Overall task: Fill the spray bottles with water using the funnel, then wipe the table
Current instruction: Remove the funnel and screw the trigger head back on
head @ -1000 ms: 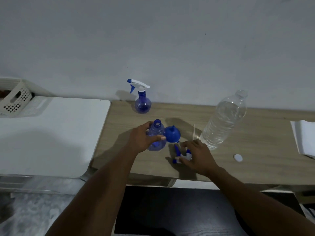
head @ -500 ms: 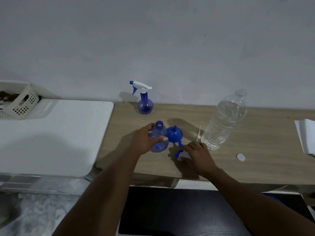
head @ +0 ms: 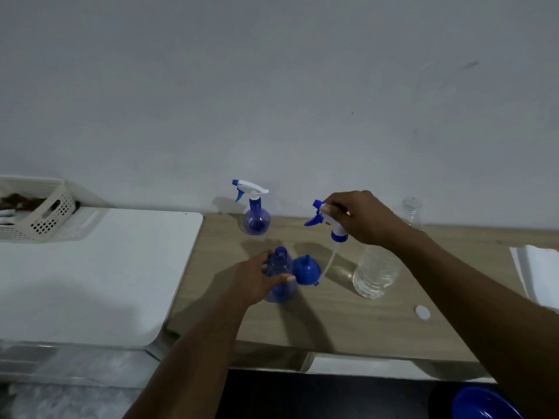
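Above table [head: 363,328], right hand [head: 360,217] holds sprayer [head: 332,225] (left hand [head: 257,281] grips bottle [head: 280,259]).

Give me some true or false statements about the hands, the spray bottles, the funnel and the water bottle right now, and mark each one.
1. The left hand grips a headless spray bottle. True.
2. The funnel sits in that bottle's neck. False: it rests wide end down on the table, beside the bottle.
3. The right hand holds a trigger spray head above the table. True.
4. The water bottle is capped. False: its mouth is open and a white cap lies on the table.
5. The far spray bottle has its head on. True.
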